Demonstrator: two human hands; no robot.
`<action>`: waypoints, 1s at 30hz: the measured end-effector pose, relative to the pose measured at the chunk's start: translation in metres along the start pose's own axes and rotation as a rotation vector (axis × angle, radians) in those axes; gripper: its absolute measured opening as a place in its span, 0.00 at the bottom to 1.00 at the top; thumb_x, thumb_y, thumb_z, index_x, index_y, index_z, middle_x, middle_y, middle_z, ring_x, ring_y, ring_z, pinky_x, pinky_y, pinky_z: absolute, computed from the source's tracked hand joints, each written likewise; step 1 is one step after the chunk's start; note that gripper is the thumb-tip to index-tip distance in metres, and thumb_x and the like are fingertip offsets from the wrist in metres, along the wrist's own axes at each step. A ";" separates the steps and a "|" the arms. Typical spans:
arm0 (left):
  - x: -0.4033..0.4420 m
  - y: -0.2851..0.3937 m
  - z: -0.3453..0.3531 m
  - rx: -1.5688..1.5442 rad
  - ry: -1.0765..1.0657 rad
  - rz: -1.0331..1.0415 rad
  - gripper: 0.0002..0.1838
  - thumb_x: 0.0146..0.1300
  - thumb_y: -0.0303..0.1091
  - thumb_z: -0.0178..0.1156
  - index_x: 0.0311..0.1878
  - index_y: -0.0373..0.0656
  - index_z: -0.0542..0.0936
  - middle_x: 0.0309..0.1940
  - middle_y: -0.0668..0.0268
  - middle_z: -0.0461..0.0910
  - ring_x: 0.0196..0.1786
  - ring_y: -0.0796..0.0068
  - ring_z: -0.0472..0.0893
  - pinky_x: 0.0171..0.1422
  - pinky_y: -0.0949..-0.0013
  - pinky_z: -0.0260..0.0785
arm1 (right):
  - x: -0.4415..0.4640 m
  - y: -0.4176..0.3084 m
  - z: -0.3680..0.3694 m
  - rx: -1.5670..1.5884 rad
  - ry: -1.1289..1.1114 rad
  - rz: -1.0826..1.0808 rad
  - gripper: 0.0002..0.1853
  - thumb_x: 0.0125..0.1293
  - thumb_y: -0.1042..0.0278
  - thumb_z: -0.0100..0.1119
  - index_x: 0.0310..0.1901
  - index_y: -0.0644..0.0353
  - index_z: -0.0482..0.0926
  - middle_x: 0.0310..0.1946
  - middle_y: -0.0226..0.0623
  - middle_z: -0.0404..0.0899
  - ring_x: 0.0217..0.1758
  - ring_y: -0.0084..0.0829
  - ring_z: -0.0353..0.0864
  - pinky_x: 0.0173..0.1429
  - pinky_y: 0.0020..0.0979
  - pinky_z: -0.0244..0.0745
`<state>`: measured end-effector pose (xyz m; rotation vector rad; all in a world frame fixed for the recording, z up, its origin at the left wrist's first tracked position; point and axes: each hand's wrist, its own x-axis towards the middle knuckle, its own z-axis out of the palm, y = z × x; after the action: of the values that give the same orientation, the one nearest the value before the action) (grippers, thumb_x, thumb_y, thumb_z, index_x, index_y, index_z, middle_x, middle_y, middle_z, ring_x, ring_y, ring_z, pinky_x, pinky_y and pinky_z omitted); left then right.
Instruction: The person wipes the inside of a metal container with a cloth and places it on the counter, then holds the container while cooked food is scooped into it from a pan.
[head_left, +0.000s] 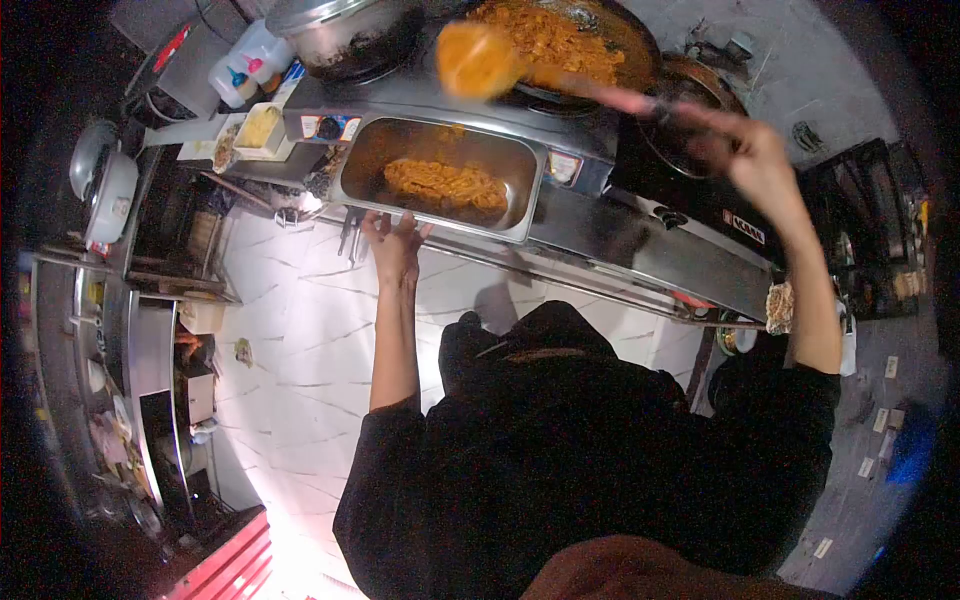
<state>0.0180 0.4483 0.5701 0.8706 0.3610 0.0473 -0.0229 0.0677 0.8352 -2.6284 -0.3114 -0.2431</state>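
My left hand (397, 243) grips the near side of a deep rectangular steel food pan (530, 205), its fingertips at the rim. Strips of food in orange-brown sauce (445, 187) lie on the pan's bottom. My right hand (757, 165), somewhat blurred, is closed round the long handle of a ladle (478, 62). The ladle's head, smeared by motion and coated or filled with orange food, is above the stove between the steel pan and a wide round cooking pan (650, 55). More of the same saucy food (570, 42) fills the cooking pan.
A large metal pot (345, 45) stands on the stove at the left. Beside it are squeeze bottles (240, 80) and a tub with yellow contents (262, 132). Another dark pan (690, 120) sits under my right forearm. Shelving (150, 345) lines the left side above a tiled floor (300, 330).
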 end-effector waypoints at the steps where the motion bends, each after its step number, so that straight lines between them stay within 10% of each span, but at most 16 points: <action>1: 0.000 0.001 0.001 0.004 0.008 -0.005 0.34 0.54 0.14 0.52 0.59 0.50 0.49 0.59 0.59 0.49 0.50 0.63 0.66 0.46 0.55 0.75 | 0.004 -0.007 -0.017 -0.140 0.009 0.144 0.18 0.56 0.60 0.58 0.51 0.43 0.76 0.45 0.40 0.77 0.48 0.39 0.77 0.51 0.34 0.70; 11: -0.004 0.004 0.004 0.041 0.001 -0.007 0.31 0.55 0.13 0.50 0.57 0.50 0.50 0.59 0.57 0.50 0.50 0.63 0.67 0.47 0.55 0.75 | 0.070 0.131 -0.010 -1.007 -0.001 0.255 0.19 0.53 0.60 0.57 0.48 0.51 0.77 0.27 0.48 0.79 0.32 0.46 0.79 0.35 0.39 0.73; 14: -0.002 0.005 0.003 0.007 -0.001 -0.017 0.31 0.55 0.14 0.50 0.57 0.50 0.50 0.58 0.57 0.50 0.50 0.63 0.67 0.47 0.56 0.74 | 0.074 0.160 0.010 -0.397 0.078 -0.012 0.18 0.52 0.60 0.61 0.45 0.57 0.78 0.18 0.41 0.76 0.19 0.35 0.76 0.24 0.32 0.71; 18: -0.001 0.000 0.005 0.065 0.041 0.028 0.25 0.59 0.19 0.48 0.55 0.53 0.53 0.51 0.58 0.58 0.43 0.64 0.70 0.43 0.58 0.75 | 0.078 0.134 0.025 0.219 -0.191 0.551 0.20 0.51 0.60 0.65 0.43 0.62 0.79 0.08 0.26 0.64 0.05 0.15 0.56 0.08 0.20 0.49; 21: -0.005 0.003 0.006 0.028 0.045 0.019 0.29 0.57 0.17 0.48 0.57 0.53 0.52 0.54 0.58 0.56 0.45 0.64 0.70 0.42 0.57 0.75 | 0.078 0.134 0.021 0.259 -0.213 0.667 0.22 0.52 0.60 0.65 0.47 0.64 0.77 0.09 0.27 0.64 0.05 0.16 0.57 0.09 0.21 0.50; 24: -0.007 0.007 0.010 0.037 0.039 0.008 0.33 0.55 0.14 0.49 0.60 0.51 0.49 0.60 0.58 0.49 0.48 0.65 0.69 0.43 0.57 0.75 | 0.066 0.131 0.018 0.329 -0.168 0.621 0.13 0.51 0.55 0.64 0.24 0.57 0.78 0.10 0.27 0.66 0.06 0.18 0.60 0.08 0.22 0.52; 30: -0.011 0.009 0.012 0.030 0.018 0.006 0.34 0.56 0.15 0.50 0.61 0.50 0.47 0.61 0.57 0.47 0.50 0.64 0.68 0.44 0.57 0.76 | 0.050 0.132 0.028 0.481 -0.096 0.746 0.14 0.50 0.54 0.65 0.29 0.55 0.77 0.12 0.26 0.67 0.07 0.15 0.60 0.09 0.18 0.49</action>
<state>0.0125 0.4436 0.5869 0.9013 0.3765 0.0559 0.0632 -0.0239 0.7641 -2.1001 0.5203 0.1899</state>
